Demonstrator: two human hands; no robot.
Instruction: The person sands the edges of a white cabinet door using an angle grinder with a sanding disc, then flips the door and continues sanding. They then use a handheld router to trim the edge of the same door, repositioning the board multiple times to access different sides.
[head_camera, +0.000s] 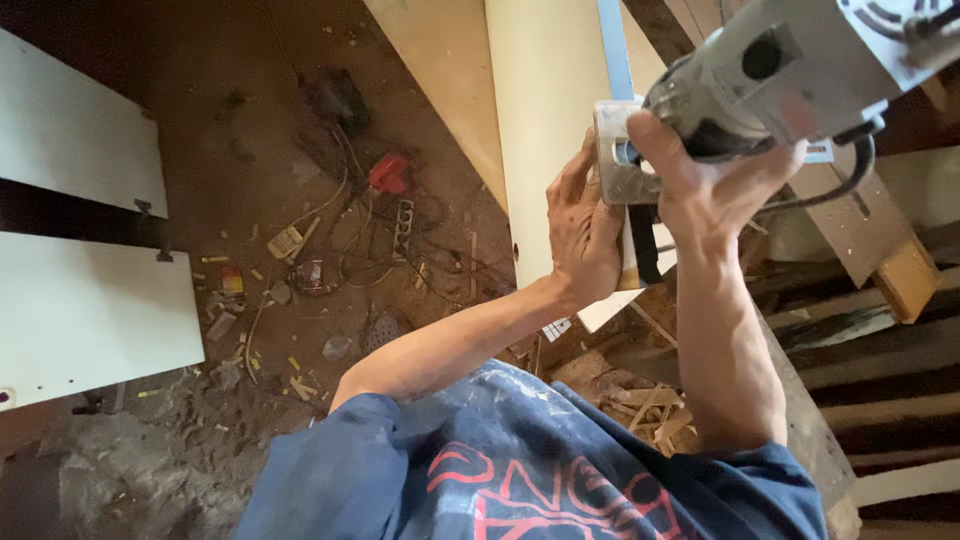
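Seen from above in a cluttered workshop: grey handheld electric trimmer with a metal motor body (790, 70) held against the edge of a pale cream laminated board (545, 130) standing upright over a dirt floor. Right hand (715, 185) wrapped around the lower part of the tool's body, fingers curled shut on it, thumb across the near side. Left hand (583, 230) laid flat against the board's face just beside the tool's square clear base plate (615, 155), fingers together and extended upward, fingertips touching the base. Black power cord (850, 180) looping out below the motor body to the right. Light blue strip (613, 50) running along the board's edge above the base plate. Dark blue shirt with red lettering and pale dust marks (540, 470) filling the bottom of the frame.

On the brown dirt floor (250, 150) below and to the left, well apart from the hands: small red power tool (390, 172) among tangled cables, white multi-socket strip (404, 225), scattered wood chips and scraps. Two white flat panels (85, 240) lying at far left, one above the other with a dark gap between. Light plywood sheet (450, 70) leaning beside the cream board. Wooden offcuts (645, 405) heaped under the right forearm; rough wooden block (905, 275) at right edge.
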